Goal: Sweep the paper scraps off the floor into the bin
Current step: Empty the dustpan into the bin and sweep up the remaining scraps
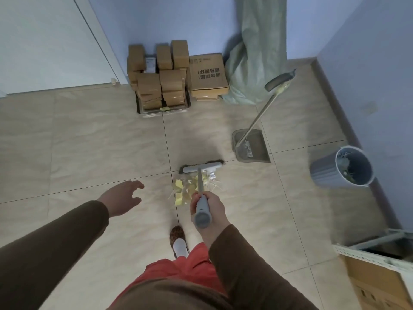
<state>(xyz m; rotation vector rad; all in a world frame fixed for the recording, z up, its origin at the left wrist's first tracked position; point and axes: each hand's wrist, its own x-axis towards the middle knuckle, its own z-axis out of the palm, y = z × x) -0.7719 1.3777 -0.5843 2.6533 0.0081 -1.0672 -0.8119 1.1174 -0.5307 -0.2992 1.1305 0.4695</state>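
My right hand (209, 208) grips the grey handle of a broom (201, 170), whose dark bristled head rests on the tiled floor in front of me. A heap of yellow and white paper scraps (186, 190) lies just on my side of the broom head. My left hand (124, 198) hovers over the floor to the left, fingers spread and loosely curved, holding nothing. A grey dustpan (254, 148) with a long handle stands to the right of the broom head, its handle leaning back. The round grey bin (330, 173) stands at the far right near the wall, with some scraps inside.
Stacked cardboard boxes (163, 77) and a green sack (257, 59) stand against the back wall. A white door (49, 41) is at the left. A carton and metal frame (377, 265) fill the lower right corner. My foot (177, 241) is on the floor behind the scraps.
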